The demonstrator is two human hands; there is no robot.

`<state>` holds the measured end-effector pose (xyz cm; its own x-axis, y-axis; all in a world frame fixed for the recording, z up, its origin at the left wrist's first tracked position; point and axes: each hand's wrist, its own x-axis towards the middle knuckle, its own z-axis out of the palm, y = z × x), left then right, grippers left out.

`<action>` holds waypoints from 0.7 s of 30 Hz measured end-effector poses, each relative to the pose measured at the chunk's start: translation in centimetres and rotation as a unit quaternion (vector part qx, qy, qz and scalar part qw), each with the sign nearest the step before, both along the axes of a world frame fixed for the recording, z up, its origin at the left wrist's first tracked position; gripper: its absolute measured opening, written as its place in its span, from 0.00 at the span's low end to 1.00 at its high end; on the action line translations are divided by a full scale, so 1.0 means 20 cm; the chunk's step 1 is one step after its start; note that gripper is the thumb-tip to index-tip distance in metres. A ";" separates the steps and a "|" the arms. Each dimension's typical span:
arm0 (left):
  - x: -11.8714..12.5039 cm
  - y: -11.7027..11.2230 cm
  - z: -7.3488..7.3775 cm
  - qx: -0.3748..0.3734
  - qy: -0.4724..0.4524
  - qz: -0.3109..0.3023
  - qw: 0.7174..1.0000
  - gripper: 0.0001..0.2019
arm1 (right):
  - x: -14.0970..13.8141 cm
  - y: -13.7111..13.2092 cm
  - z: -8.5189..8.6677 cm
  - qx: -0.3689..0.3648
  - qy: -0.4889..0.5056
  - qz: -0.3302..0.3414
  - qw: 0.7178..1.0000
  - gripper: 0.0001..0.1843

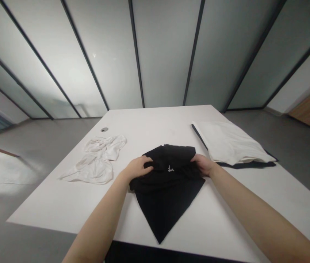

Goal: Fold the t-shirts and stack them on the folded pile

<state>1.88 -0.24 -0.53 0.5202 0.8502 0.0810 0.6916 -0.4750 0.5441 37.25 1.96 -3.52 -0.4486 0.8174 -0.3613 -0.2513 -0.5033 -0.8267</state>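
Note:
A black cloth garment (pixel 168 193) with a small white mark lies partly bunched on the white table, one pointed corner reaching toward the near edge. My left hand (pixel 141 167) grips its left side, thumb and fingers closed on the fabric. At the opposite side, my right hand (pixel 203 165) pinches the cloth, with some fingers hidden beneath it. The upper part between both hands is folded over and slightly raised. Its exact kind cannot be told from this view.
Left of the hands lies a crumpled white garment (pixel 100 160), near a round grommet (pixel 104 129) in the table (pixel 157 122). On the right, flat white folded cloth (pixel 231 142) rests on dark cloth (pixel 249 165). Frosted glass panels (pixel 165 54) stand behind the table.

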 end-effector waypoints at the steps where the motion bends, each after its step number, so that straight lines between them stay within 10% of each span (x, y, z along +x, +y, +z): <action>1: 0.00 -0.01 0.01 -0.017 0.005 -0.036 0.999 0.11 | 0.01 -0.01 0.00 -0.018 -0.010 0.027 0.999 0.16; 9: -0.06 -0.01 0.09 -0.207 -0.064 -0.067 0.974 0.31 | 0.09 0.01 0.05 -0.078 -0.050 0.050 0.994 0.10; 18: -0.11 -0.05 0.16 -0.261 0.103 -0.019 0.960 0.20 | 0.06 0.01 0.07 0.050 -0.064 0.051 0.995 0.21; 21: -0.09 -0.04 0.16 -0.223 0.123 0.003 0.967 0.19 | 0.05 0.06 0.03 0.117 -0.110 -0.047 0.986 0.22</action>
<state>0.04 -1.04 2.64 0.4716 0.7758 -0.4192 0.8281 -0.2263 0.5128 38.16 3.13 -2.98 -0.2980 0.9244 -0.2380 -0.0901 -0.2754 -0.9571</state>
